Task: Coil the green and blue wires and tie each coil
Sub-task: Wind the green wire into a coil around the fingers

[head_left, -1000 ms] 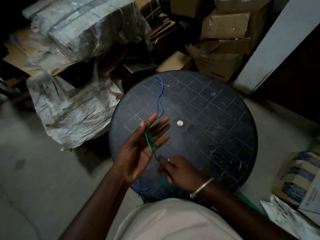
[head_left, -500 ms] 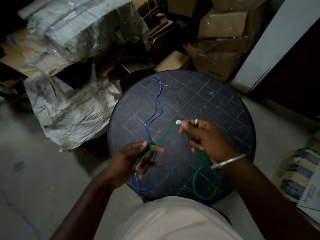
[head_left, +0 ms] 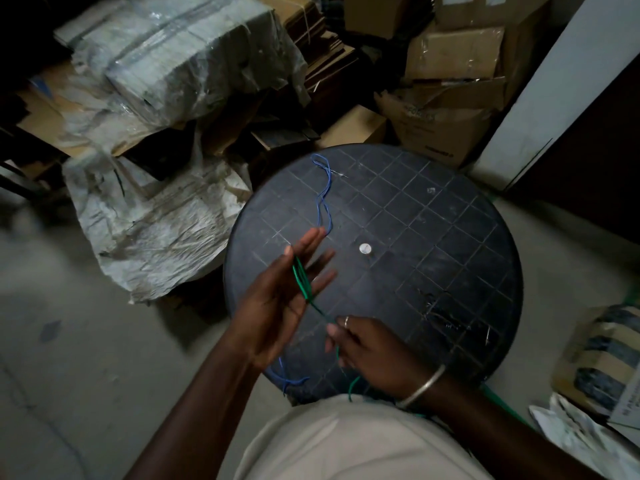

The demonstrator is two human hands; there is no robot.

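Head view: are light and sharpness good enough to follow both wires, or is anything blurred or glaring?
Head view: dim, yet the green wire reads clearly against the left hand and the blue wire against the dark table. Head view: the floor at the left edge is smeared, the middle fairly sharp. Head view: small glints on the table's centre stud and the bracelet.
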